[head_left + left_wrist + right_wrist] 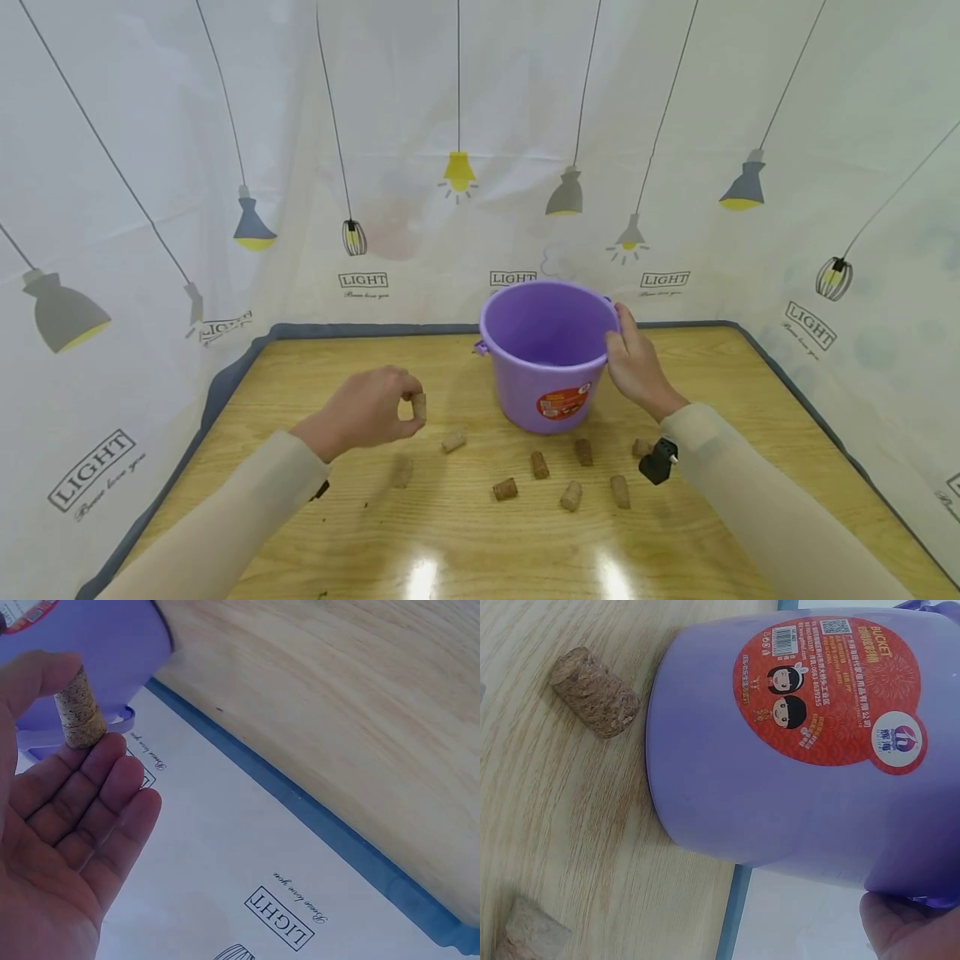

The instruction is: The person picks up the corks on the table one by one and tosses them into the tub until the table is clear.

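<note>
Between thumb and fingertips my left hand (372,408) pinches a cork (419,406) above the table, left of a purple bucket (517,392). The left wrist view shows that cork (79,712) upright, the thumb at its top end and a finger under its lower end. My right hand (637,362) grips the bucket's rim on its right side. The bucket stands tilted slightly, with a red label (832,690) on its front. In the right wrist view only part of the right hand (907,926) shows, at the rim.
Several loose corks lie on the wooden table (315,533), among them a pale cork (453,441) near the left hand and a dark cork (583,452) before the bucket. A cloth printed with lamps (420,292) hangs behind the table's blue-edged back and sides.
</note>
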`<state>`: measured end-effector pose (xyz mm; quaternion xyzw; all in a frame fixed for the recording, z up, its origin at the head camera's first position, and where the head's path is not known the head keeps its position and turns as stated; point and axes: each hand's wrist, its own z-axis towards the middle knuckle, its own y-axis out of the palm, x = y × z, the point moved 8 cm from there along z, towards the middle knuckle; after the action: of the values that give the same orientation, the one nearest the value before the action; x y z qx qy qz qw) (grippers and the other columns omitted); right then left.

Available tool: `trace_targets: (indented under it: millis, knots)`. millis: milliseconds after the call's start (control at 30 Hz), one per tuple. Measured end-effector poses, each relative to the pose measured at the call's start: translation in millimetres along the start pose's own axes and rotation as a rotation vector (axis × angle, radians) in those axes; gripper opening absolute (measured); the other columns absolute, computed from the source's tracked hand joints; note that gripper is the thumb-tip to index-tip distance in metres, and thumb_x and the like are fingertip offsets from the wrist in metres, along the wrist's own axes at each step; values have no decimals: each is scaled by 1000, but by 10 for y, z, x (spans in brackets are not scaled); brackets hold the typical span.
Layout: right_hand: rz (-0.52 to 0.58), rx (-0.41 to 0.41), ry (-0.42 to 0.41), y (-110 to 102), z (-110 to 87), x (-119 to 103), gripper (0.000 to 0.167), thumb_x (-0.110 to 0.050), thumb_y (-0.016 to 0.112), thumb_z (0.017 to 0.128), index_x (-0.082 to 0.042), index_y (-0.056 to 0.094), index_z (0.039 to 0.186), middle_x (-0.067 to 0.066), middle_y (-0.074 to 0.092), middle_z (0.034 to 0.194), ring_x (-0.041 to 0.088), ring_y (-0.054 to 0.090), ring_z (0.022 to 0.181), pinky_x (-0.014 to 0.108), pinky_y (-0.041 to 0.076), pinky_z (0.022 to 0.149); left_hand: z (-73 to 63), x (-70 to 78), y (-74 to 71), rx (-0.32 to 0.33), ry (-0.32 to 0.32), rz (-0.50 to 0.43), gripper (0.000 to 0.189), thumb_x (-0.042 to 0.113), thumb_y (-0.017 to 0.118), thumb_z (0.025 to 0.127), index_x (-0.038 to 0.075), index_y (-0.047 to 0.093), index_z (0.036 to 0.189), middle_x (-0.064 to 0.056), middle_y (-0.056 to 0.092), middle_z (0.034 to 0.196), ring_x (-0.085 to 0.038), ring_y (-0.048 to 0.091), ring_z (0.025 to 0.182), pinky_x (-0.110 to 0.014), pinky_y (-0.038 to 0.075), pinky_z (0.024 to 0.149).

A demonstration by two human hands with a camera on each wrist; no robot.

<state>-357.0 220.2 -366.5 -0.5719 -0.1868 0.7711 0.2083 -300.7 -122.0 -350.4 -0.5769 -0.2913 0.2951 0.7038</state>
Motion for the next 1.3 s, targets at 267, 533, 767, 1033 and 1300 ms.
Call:
trace_targets:
  millis: [267, 533, 767, 1033, 1300]
  knots:
    - [-5, 3, 9, -1, -6, 7, 64, -23, 28, 108, -1, 5, 164, 26, 21, 165, 43, 21, 152, 58, 18, 123, 77, 58, -88, 58, -1, -10, 16, 27, 80, 85, 29, 67, 77, 11, 66, 86, -9, 62, 82, -31, 56, 70]
    - [-6, -4, -3, 13, -3, 7, 64, -23, 27, 109, -1, 4, 164, 25, 20, 166, 42, 21, 152, 57, 18, 123, 121, 161, -186, 133, 32, -6, 15, 28, 81, 84, 26, 67, 80, 9, 67, 88, -12, 63, 83, -30, 57, 69]
    - [-7, -3, -9, 9, -2, -16, 64, -22, 27, 108, 0, 3, 164, 26, 19, 166, 42, 20, 153, 57, 18, 124, 213, 234, -238, 189, 53, -6, 14, 29, 81, 85, 24, 69, 81, 7, 70, 90, -11, 64, 83, -29, 57, 70]
    - [-9, -2, -15, 11, -4, -7, 64, -23, 27, 109, 0, 5, 164, 26, 20, 166, 43, 21, 152, 57, 18, 124, 312, 304, -289, 231, 65, -30, 15, 28, 81, 85, 25, 67, 81, 7, 73, 90, -10, 67, 80, -27, 56, 67]
    - [3, -13, -10, 10, -1, 12, 64, -23, 27, 109, -1, 3, 164, 25, 19, 166, 42, 20, 152, 57, 19, 123, 376, 366, -374, 269, 80, -24, 15, 28, 81, 86, 24, 67, 82, 5, 72, 94, -12, 63, 85, -26, 54, 66]
